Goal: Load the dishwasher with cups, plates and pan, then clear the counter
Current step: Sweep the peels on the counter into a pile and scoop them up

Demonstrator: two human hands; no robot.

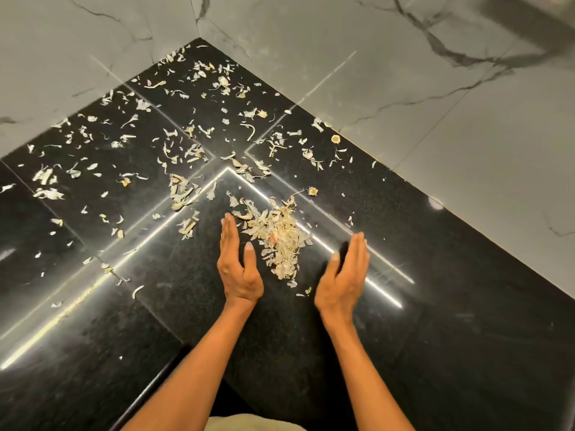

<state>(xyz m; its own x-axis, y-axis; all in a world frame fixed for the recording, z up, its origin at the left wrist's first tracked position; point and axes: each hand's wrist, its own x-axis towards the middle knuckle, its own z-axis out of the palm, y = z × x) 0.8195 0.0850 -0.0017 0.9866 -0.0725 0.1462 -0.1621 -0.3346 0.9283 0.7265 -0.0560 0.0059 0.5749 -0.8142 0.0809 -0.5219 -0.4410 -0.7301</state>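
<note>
A black polished counter (435,321) fills a wall corner and is strewn with pale dry peels. A gathered heap of peels (280,237) lies in the middle. My left hand (238,269) stands on its edge just left of the heap, fingers straight, palm facing the heap. My right hand (343,275) stands on its edge to the right of the heap, fingers straight, palm facing left. Neither hand holds anything. No cups, plates or pan are in view.
Scattered peels (183,188) cover the counter's left and far parts up to the corner. Grey marble wall tiles (404,88) rise behind on both sides. The counter's front edge (155,381) runs at lower left.
</note>
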